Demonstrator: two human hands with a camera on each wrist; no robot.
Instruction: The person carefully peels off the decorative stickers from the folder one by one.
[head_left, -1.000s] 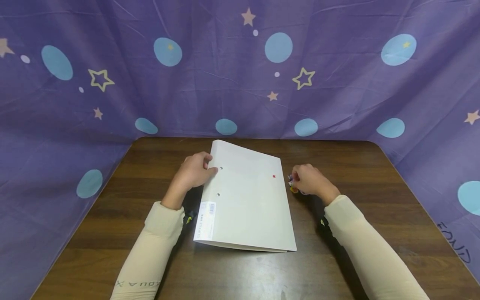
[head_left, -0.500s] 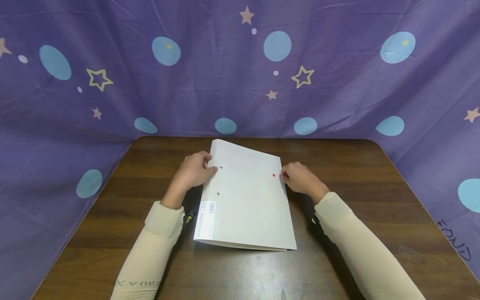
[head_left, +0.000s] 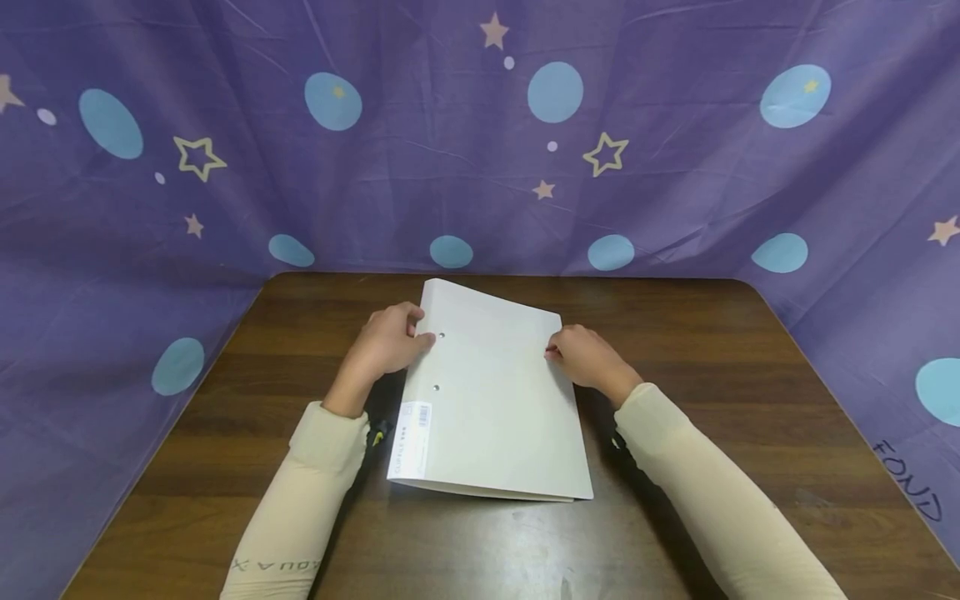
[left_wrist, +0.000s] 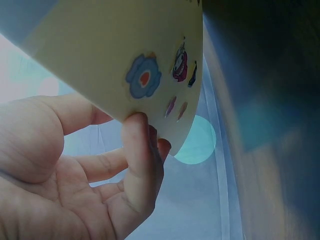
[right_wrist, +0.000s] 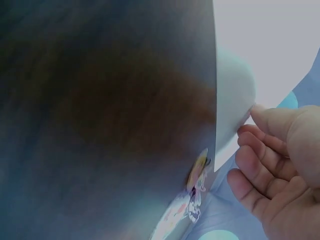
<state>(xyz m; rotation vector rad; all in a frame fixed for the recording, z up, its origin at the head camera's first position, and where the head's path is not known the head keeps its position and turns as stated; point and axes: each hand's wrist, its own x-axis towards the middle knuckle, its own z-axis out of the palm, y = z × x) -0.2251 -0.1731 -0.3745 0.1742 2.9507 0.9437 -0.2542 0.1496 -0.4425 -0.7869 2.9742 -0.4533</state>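
Note:
A white clip file [head_left: 487, 400] lies slanted in the middle of the table, its label at the lower left. My left hand [head_left: 386, 340] grips its left edge. In the left wrist view, stickers show on the file's face: a blue flower [left_wrist: 143, 76] and a small pink character [left_wrist: 180, 66]. My right hand [head_left: 588, 357] is over the file's right edge with curled fingers; in the right wrist view the thumb and index tips meet the white cover. Whether they pinch something is hidden. Small colourful stickers [right_wrist: 173, 216] lie on the table beneath that hand.
The dark wooden table [head_left: 690, 333] extends around the file on all sides. A purple curtain [head_left: 480, 192] with stars and blue ovals hangs behind and beside it.
My right hand has moved left from the stickers on the table onto the file's right edge, now covering the red mark there. The left hand and the file have stayed put.

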